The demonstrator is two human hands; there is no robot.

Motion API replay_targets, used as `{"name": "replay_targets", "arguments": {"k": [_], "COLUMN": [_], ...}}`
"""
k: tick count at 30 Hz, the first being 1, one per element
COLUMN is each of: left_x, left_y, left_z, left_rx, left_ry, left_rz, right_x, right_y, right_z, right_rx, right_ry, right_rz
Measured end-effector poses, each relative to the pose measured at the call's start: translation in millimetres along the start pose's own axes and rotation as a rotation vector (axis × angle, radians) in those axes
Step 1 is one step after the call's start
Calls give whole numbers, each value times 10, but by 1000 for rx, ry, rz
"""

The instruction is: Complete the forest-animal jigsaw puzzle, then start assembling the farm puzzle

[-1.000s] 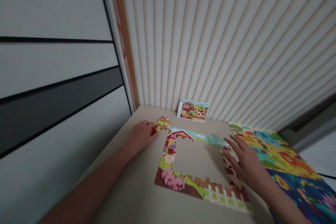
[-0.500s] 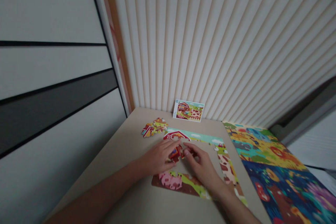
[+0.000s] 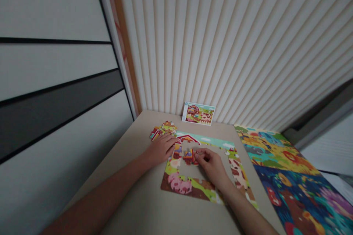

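A farm jigsaw puzzle [image 3: 199, 192] lies partly assembled on the table, its border pieces joined round a bare middle. Inside that opening, a red and yellow puzzle piece [image 3: 189, 156] is pinched at its right side by the fingertips of my right hand [image 3: 211, 164]. It sits just right of the left border, with a gap between them. My left hand [image 3: 160, 149] is palm down with fingers stretched out, the fingertips at the border's upper left edge. Behind that hand is a pile of loose puzzle pieces [image 3: 167, 126], partly covered by it.
A picture card [image 3: 198, 114] of the farm scene leans against the pleated curtain [image 3: 187, 44] at the table's back. Two colourful pictures, one with animals [image 3: 264, 147] and one dark blue [image 3: 303, 202], lie at the right. White panels [image 3: 55, 136] stand to the left.
My left hand has moved left and back, off the red piece, uncovering the left border. My right hand still pinches the piece, now in plain view inside the border.
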State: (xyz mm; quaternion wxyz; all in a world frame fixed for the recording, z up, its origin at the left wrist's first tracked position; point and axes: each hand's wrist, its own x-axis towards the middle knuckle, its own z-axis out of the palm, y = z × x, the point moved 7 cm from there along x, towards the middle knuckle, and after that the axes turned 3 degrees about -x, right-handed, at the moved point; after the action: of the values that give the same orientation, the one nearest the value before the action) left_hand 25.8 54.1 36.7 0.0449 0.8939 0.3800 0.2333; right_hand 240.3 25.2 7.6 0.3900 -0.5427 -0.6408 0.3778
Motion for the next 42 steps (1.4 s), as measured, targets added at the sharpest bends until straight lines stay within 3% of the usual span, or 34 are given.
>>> {"name": "replay_targets", "arguments": {"k": [12, 19, 26, 34, 38, 42], "left_x": [-15, -29, -8, 24, 34, 30], "left_y": [31, 37, 171, 165, 184, 120], "left_z": [91, 94, 87, 109, 102, 5], "left_rx": [-17, -8, -43, -77, -71, 4], "left_ry": [-1, 18, -15, 12, 17, 31], "left_rz": [21, 23, 76, 28, 17, -22], "right_x": [288, 266, 214, 160, 151, 125], "right_y": [7, -52, -165, -268, -244, -239], "right_z": [113, 152, 166, 215, 265, 238], "right_rx": [-20, -274, -521, -830, -878, -768], "right_ry": [-82, -2, 64, 65, 68, 69], "right_rz": [47, 14, 33, 15, -14, -45]}}
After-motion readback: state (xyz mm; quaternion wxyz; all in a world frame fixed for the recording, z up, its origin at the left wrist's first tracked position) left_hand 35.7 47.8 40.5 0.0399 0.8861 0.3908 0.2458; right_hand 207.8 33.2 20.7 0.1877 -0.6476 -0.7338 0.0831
